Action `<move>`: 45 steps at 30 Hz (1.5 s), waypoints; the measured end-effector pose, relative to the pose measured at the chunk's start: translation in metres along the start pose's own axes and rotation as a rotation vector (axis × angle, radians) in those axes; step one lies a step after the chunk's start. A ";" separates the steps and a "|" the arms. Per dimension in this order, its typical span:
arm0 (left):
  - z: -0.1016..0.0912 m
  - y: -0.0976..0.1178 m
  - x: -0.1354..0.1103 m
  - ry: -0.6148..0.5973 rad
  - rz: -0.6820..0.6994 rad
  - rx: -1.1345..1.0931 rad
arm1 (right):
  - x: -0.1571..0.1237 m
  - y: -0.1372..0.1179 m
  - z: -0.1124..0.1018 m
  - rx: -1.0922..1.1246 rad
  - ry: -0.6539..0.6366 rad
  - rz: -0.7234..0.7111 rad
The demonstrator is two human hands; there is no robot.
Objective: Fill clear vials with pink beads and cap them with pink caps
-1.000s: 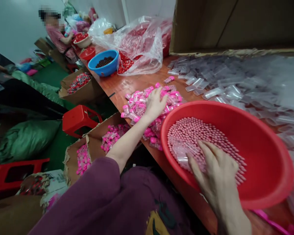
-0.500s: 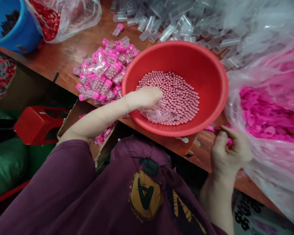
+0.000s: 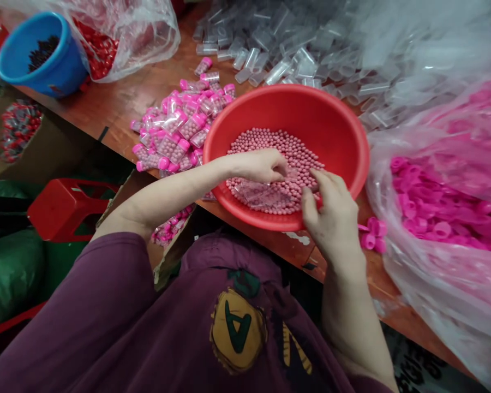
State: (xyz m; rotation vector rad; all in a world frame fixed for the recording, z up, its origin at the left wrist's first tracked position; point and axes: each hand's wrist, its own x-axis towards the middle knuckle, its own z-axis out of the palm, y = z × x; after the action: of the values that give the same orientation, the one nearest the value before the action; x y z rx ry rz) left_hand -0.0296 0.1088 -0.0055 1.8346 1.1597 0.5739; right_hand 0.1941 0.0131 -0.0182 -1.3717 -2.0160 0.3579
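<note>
A red basin [image 3: 331, 117] at the table's near edge holds a heap of small pink beads [image 3: 286, 158] with clear tubes lying among them. My left hand [image 3: 258, 165] reaches into the basin from the left, its fingers curled down onto the beads and a clear tube. My right hand [image 3: 330, 210] rests over the basin's near rim, thumb and fingers bent together; whatever it holds is hidden. To the left of the basin lies a pile of filled tubes with pink caps [image 3: 179, 131].
A clear bag of pink caps [image 3: 442, 202] lies right of the basin, with loose pink caps [image 3: 371, 238] at its mouth. Empty clear tubes [image 3: 294, 49] are heaped behind. A blue bowl [image 3: 45, 60] sits far left. Below the table stand a red stool [image 3: 59, 210] and cardboard boxes.
My right hand has come from the bag of pink caps back to the basin's near rim. My left hand stays in the beads. The view has shifted slightly.
</note>
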 end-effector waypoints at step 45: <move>0.013 0.040 -0.003 -0.062 -0.075 -0.745 | -0.028 0.092 -0.039 0.452 0.544 0.453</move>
State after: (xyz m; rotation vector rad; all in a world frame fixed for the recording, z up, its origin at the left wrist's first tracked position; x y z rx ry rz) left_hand -0.0017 0.0934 0.0225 1.1556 0.8110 0.7709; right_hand 0.2919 0.0205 -0.0512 -1.4245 -1.0962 0.5328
